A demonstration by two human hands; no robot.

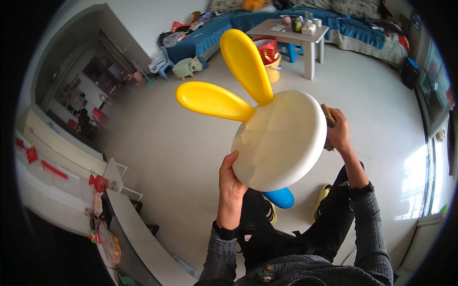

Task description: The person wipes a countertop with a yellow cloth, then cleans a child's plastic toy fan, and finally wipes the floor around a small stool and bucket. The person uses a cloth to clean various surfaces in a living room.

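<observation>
A small plastic child's chair is held up before me. Its round white seat [279, 139] faces me, with two yellow rabbit-ear backrest pieces [245, 66] pointing to the upper left. Below the seat's lower rim sticks out a rounded blue part [281, 198], perhaps a leg. My left hand [230, 178] grips the seat's lower left edge, thumb on top and fingers hidden beneath. At the right rim, my right hand [338, 130] holds a folded brownish cloth [328, 116] by the seat's side. Part of that cloth is hidden behind the seat.
Beyond the chair stands a table [266, 30] bearing jars and a tissue box. A yellow bucket [273, 71] with a red bag is beside it. A blue-covered sofa [200, 39] runs along the back. Left are a cabinet [132, 228] and a green animal-shaped stool [186, 68].
</observation>
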